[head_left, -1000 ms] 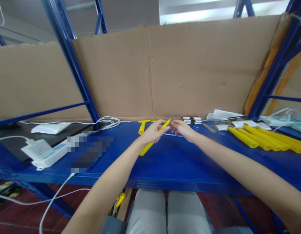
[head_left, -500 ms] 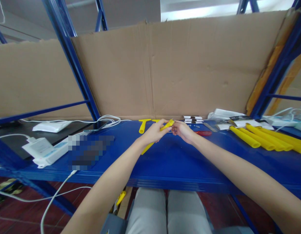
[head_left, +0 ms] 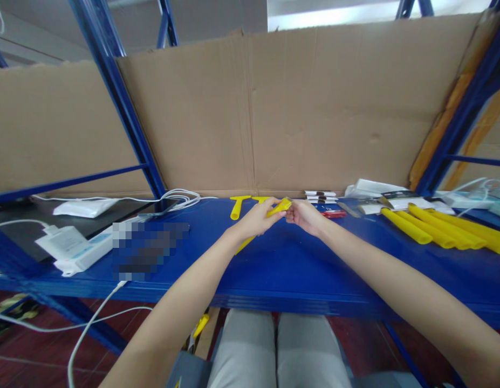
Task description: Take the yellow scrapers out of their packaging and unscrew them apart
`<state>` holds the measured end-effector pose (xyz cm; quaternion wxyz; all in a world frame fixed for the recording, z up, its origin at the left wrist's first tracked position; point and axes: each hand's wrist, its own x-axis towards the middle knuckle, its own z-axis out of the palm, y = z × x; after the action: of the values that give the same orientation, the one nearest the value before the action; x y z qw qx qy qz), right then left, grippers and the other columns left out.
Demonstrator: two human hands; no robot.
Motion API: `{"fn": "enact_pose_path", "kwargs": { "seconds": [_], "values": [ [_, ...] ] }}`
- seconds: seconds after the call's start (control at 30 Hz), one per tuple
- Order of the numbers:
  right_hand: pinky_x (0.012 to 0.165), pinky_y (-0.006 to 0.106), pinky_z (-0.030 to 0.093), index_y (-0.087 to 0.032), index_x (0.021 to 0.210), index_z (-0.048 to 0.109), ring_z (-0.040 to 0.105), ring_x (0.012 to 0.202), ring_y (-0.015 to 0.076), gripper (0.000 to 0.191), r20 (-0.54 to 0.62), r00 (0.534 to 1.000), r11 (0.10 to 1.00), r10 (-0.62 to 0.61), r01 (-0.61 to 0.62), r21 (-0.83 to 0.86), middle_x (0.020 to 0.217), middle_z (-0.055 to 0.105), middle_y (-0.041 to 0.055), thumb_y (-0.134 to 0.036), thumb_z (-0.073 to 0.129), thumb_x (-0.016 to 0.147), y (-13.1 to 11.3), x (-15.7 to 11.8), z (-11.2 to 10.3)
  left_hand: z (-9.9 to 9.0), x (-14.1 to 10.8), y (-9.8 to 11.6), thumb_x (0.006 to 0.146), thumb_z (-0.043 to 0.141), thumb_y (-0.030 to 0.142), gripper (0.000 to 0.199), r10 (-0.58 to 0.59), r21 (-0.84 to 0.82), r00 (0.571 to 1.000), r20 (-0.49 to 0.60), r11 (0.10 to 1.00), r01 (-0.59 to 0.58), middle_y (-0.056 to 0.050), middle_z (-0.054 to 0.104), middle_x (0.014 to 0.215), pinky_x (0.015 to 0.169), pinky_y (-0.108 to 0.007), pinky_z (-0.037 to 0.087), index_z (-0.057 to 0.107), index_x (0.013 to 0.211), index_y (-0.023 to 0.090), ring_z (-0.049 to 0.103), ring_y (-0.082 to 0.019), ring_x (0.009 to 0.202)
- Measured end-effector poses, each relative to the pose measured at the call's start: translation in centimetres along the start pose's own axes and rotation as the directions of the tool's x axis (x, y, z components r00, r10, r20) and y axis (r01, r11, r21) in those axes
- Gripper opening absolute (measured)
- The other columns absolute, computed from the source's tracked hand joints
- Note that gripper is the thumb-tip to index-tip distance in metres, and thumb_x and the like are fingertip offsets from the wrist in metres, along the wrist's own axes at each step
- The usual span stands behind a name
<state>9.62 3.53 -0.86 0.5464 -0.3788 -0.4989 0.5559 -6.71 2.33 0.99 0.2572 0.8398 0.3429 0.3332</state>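
My left hand (head_left: 258,220) is closed around a yellow plastic scraper handle (head_left: 279,207), whose long lower end slants out below my palm toward the front left. My right hand (head_left: 305,217) is pinched at the upper tip of this piece; its fingertips bunch together there, and whatever small part they grip is too small to make out. Behind my left hand lie two yellow T-shaped pieces (head_left: 236,209), the farther one partly covered by my fingers. Just past my right wrist is a red tool (head_left: 334,214), partly hidden.
Several yellow tubes (head_left: 407,226) lie on the blue shelf (head_left: 290,275) at right. White packs (head_left: 320,195) stand at the back, against the cardboard wall (head_left: 314,108). A power strip (head_left: 86,257) and cables (head_left: 185,199) occupy the left. Blue posts (head_left: 124,113) flank the workspace.
My right hand has turned slightly and its fingers have curled tighter at the tip of the yellow piece. My left hand keeps its hold almost unmoved.
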Motion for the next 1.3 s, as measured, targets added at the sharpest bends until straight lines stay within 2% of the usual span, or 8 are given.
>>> {"fn": "enact_pose_path", "kwargs": {
  "seconds": [0.2, 0.4, 0.5, 0.67, 0.87, 1.1, 1.3],
  "values": [
    [0.05, 0.024, 0.027, -0.02, 0.058, 0.042, 0.03, 0.046, 0.0065, 0.03, -0.017, 1.0, 0.994, 0.013, -0.011, 0.111, 0.05, 0.036, -0.008, -0.032, 0.066, 0.072, 0.6, -0.2, 0.4, 0.2, 0.0, 0.0, 0.089, 0.053, 0.036, 0.039, -0.041, -0.048, 0.998, 0.04, 0.998, 0.043, 0.007, 0.053, 0.054, 0.033, -0.019, 0.03, 0.051, 0.122, 0.016, 0.042, -0.008, 0.031],
    [0.05, 0.025, 0.028, -0.019, 0.059, 0.049, 0.035, 0.047, 0.0077, 0.018, -0.011, 0.998, 0.993, 0.065, -0.064, 0.094, 0.051, 0.045, -0.0049, -0.027, 0.061, 0.071, 0.5, -0.3, 0.4, 0.2, 0.0, -0.2, 0.09, 0.052, 0.037, 0.04, -0.036, -0.047, 0.999, 0.035, 0.998, 0.038, 0.008, 0.05, 0.051, 0.033, -0.017, 0.03, 0.05, 0.123, 0.016, 0.042, -0.008, 0.031],
    [0.048, 0.024, 0.026, -0.018, 0.06, 0.052, 0.035, 0.047, 0.0076, 0.015, -0.006, 0.999, 0.996, 0.036, -0.035, 0.087, 0.051, 0.045, -0.0047, -0.025, 0.063, 0.067, 0.3, -0.3, 0.3, 0.1, 0.0, -0.3, 0.089, 0.053, 0.038, 0.04, -0.026, -0.043, 0.999, 0.029, 0.999, 0.027, 0.007, 0.053, 0.054, 0.033, -0.017, 0.03, 0.05, 0.123, 0.016, 0.042, -0.007, 0.031],
    [0.046, 0.023, 0.025, -0.019, 0.058, 0.048, 0.031, 0.046, 0.0057, 0.024, 0.003, 1.0, 0.993, -0.006, 0.006, 0.118, 0.051, 0.042, -0.0066, -0.027, 0.07, 0.065, 0.2, -0.4, 0.2, 0.1, 0.0, -0.2, 0.09, 0.051, 0.037, 0.037, -0.015, -0.044, 0.999, 0.044, 0.999, 0.017, 0.008, 0.05, 0.052, 0.032, -0.017, 0.031, 0.05, 0.12, 0.016, 0.043, -0.008, 0.031],
    [0.044, 0.022, 0.026, -0.019, 0.054, 0.048, 0.032, 0.044, 0.0045, 0.028, -0.054, 0.995, 0.989, -0.08, 0.086, 0.12, 0.048, 0.039, -0.0078, -0.027, 0.074, 0.061, 0.7, -0.3, 0.4, 0.3, 0.2, -0.3, 0.091, 0.05, 0.037, 0.034, -0.018, -0.083, 0.999, 0.049, 0.996, 0.022, 0.009, 0.049, 0.051, 0.031, -0.016, 0.031, 0.049, 0.118, 0.016, 0.044, -0.007, 0.031],
    [0.045, 0.022, 0.032, -0.019, 0.049, 0.051, 0.04, 0.042, 0.0061, 0.02, -0.14, 0.962, 0.972, -0.236, 0.237, -0.009, 0.042, 0.046, -0.0062, -0.02, 0.066, 0.062, 1.1, -0.1, 0.3, 0.4, 0.4, -0.3, 0.092, 0.049, 0.036, 0.034, -0.027, -0.053, 0.999, 0.039, 0.998, 0.029, 0.009, 0.048, 0.049, 0.031, -0.016, 0.03, 0.049, 0.119, 0.016, 0.043, -0.007, 0.03],
    [0.048, 0.022, 0.041, -0.019, 0.051, 0.054, 0.049, 0.043, 0.008, 0.013, -0.176, 0.952, 0.968, -0.25, 0.245, -0.046, 0.045, 0.056, -0.0041, -0.015, 0.063, 0.06, 1.1, -0.1, 0.4, 0.4, 0.4, 0.0, 0.092, 0.05, 0.032, 0.03, -0.05, -0.058, 0.999, 0.021, 0.997, 0.051, 0.009, 0.049, 0.049, 0.03, -0.015, 0.03, 0.051, 0.117, 0.016, 0.044, -0.007, 0.029]
  ]
}}
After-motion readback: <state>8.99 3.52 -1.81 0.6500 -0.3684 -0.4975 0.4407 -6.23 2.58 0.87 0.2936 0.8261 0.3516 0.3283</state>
